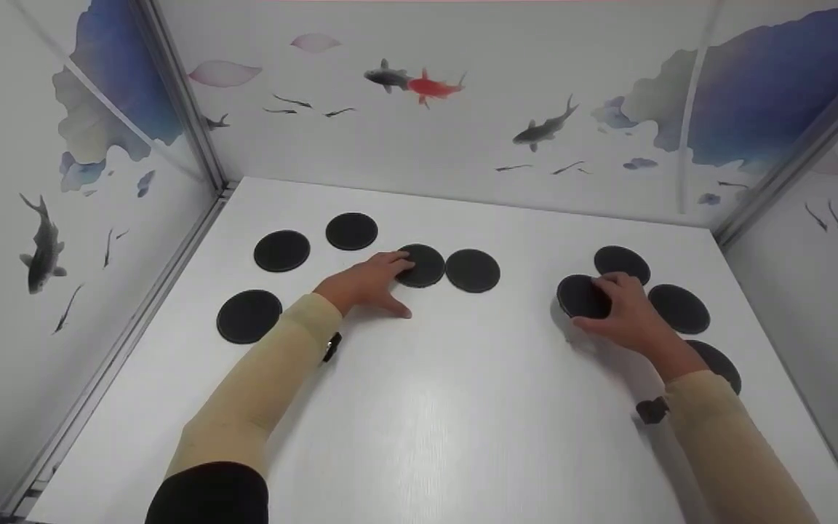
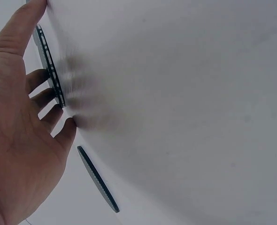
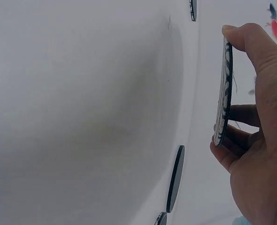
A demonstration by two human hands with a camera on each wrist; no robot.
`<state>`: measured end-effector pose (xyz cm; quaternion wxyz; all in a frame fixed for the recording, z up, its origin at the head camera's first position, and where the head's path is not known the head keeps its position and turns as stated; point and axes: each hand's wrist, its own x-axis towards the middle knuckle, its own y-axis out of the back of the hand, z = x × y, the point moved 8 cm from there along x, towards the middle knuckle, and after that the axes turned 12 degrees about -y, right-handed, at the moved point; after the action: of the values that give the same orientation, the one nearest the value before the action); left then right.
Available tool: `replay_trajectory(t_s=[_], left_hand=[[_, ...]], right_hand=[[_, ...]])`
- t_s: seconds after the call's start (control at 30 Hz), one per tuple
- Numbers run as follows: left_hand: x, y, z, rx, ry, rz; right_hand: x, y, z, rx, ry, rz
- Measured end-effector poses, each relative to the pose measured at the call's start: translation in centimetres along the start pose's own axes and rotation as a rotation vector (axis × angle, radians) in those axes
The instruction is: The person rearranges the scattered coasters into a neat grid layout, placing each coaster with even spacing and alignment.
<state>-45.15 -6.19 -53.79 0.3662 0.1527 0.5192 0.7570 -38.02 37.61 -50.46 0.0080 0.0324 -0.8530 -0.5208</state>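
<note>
My left hand rests its fingertips on a flat round black coaster lying on the white table, with the thumb spread apart on the near side. A second black coaster lies right beside that one. On the right, my right hand pinches another black coaster between thumb and fingers, raised off the table. In the right wrist view this held coaster stands edge-on, a black-and-white pattern showing along its side. The left wrist view has the touched coaster edge-on at the fingertips.
Three black coasters lie at the left, one nearest the left forearm. Three more lie around the right hand, one beside it and one partly hidden by the wrist. White panels with painted fish enclose the table.
</note>
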Motion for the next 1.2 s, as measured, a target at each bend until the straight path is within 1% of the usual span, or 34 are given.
replay_trajectory(t_s=[0.23,0.47,0.6,0.87,0.97,1.1,1.2], left_hand=[[0.1,0.0,0.0,-0.005,0.005,0.002],[0.3,0.0,-0.3,0.025,-0.015,0.013],[0.3,0.0,-0.3,0.021,-0.018,0.014],[0.2,-0.1,-0.1,0.036,-0.018,-0.01],[0.2,0.0,0.0,0.021,-0.018,-0.007],[0.1,0.2,0.1,0.003,-0.016,-0.003],[0.1,0.1,0.2,0.01,-0.017,-0.005]], right_hand=[[1.1,-0.3,-0.5,-0.007,0.006,-0.002],[2.5,-0.7,-0.9,0.002,-0.004,-0.004],[3.1,-1.1,-1.0,0.006,-0.009,-0.009],[4.0,-1.5,-1.1,0.021,-0.004,0.009],[4.3,-1.5,-1.4,0.039,-0.007,0.007],[4.8,-1.7,-2.0,0.038,0.001,0.008],[5.1,-2.1,-2.4,0.031,0.005,0.005]])
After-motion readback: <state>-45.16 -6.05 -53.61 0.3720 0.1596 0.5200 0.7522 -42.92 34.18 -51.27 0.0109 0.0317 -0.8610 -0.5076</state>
